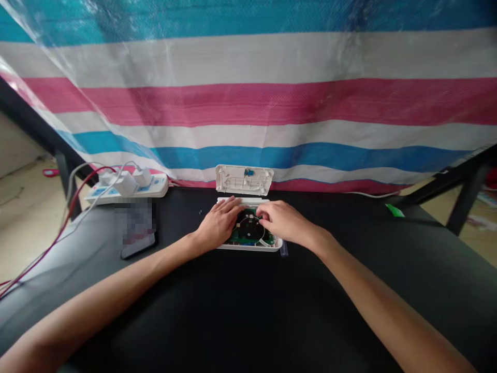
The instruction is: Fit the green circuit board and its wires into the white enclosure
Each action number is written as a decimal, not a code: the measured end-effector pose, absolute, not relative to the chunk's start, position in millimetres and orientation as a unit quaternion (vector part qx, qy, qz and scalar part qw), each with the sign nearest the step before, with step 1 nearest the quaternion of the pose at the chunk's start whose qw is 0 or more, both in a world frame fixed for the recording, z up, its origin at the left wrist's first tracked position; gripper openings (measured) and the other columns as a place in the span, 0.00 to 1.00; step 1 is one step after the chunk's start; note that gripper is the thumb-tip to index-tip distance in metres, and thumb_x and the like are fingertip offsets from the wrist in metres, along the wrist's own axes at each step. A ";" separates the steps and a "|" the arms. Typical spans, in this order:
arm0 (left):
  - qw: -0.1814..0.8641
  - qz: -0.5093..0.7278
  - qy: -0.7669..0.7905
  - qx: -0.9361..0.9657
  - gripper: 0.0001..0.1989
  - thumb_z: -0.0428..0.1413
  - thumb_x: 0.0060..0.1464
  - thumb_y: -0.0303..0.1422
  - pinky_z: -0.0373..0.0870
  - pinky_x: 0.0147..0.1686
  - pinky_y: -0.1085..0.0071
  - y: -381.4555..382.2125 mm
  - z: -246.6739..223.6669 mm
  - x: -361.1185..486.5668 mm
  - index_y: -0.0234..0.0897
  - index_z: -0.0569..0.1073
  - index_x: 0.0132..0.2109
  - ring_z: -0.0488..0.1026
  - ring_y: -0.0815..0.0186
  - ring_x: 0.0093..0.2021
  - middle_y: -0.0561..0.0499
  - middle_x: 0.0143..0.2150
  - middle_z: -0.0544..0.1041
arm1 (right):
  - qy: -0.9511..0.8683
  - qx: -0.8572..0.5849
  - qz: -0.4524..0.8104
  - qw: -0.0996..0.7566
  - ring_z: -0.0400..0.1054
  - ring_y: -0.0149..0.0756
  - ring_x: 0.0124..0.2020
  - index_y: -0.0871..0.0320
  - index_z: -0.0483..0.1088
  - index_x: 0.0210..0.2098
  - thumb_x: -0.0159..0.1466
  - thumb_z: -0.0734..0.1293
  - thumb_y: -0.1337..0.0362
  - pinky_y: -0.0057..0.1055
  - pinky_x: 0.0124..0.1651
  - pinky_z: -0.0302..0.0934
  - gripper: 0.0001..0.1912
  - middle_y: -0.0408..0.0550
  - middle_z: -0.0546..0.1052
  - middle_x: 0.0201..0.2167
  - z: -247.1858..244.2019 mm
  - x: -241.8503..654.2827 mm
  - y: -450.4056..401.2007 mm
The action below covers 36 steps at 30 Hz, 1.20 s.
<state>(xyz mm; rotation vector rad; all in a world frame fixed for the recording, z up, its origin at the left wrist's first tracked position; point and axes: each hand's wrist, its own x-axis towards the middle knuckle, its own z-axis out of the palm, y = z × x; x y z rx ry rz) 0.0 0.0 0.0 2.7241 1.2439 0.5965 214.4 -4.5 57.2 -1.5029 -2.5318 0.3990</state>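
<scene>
White plastic casing [250,248] is lying open near the table's [240,311] far edge; the left hand [219,223] is pressing its left side, fingers spread, while the right hand [283,220] is curling fingers over its circuit board [248,228], grip unclear.

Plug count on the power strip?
3 visible on the power strip: left plug, middle plug, and right plug toward its right end. Others may be hidden.

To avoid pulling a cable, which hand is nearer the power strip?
Left. The left hand is at the left of the open device, toward the power strip; the right hand is farther, at its right.
</scene>
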 end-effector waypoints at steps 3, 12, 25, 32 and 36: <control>0.041 0.201 0.407 0.890 0.22 0.43 0.64 0.24 0.60 0.65 0.54 -0.2 -1.8 -0.1 0.39 0.67 0.61 0.60 0.58 0.68 0.45 0.66 0.67 | -0.852 -0.494 0.135 0.109 0.70 0.33 0.32 0.59 0.75 0.35 0.59 0.66 0.74 0.27 0.37 0.57 0.08 0.47 0.78 0.32 54.9 217.6 -2.6; 0.037 0.195 0.415 0.888 0.22 0.43 0.63 0.24 0.61 0.65 0.53 0.2 -1.9 -2.1 0.38 0.67 0.62 0.59 0.56 0.68 0.45 0.66 0.66 | -0.853 -0.491 0.143 0.106 0.70 0.33 0.32 0.58 0.75 0.38 0.59 0.67 0.73 0.28 0.38 0.57 0.09 0.46 0.78 0.33 49.0 221.8 -0.3; 0.067 0.218 0.412 0.882 0.23 0.44 0.61 0.22 0.61 0.66 0.54 -0.7 -1.2 -3.4 0.36 0.68 0.61 0.60 0.58 0.68 0.44 0.66 0.67 | -0.906 -0.364 0.210 0.054 0.71 0.36 0.39 0.57 0.77 0.32 0.56 0.69 0.74 0.29 0.46 0.61 0.07 0.46 0.78 0.36 55.6 215.9 -10.2; 0.065 0.224 0.412 0.881 0.24 0.45 0.60 0.22 0.62 0.65 0.54 -0.9 -2.5 -3.0 0.38 0.69 0.60 0.60 0.58 0.68 0.45 0.65 0.68 | -0.914 -0.348 0.208 0.000 0.71 0.38 0.40 0.58 0.77 0.31 0.59 0.67 0.74 0.30 0.45 0.61 0.07 0.47 0.77 0.35 54.2 213.7 -12.5; 0.063 0.222 0.411 0.882 0.24 0.45 0.60 0.22 0.61 0.66 0.54 -0.8 -2.5 -3.2 0.39 0.68 0.60 0.60 0.58 0.68 0.46 0.65 0.67 | -0.914 -0.353 0.198 -0.031 0.71 0.39 0.39 0.59 0.76 0.30 0.61 0.66 0.74 0.30 0.43 0.60 0.07 0.49 0.77 0.36 54.3 211.8 -13.9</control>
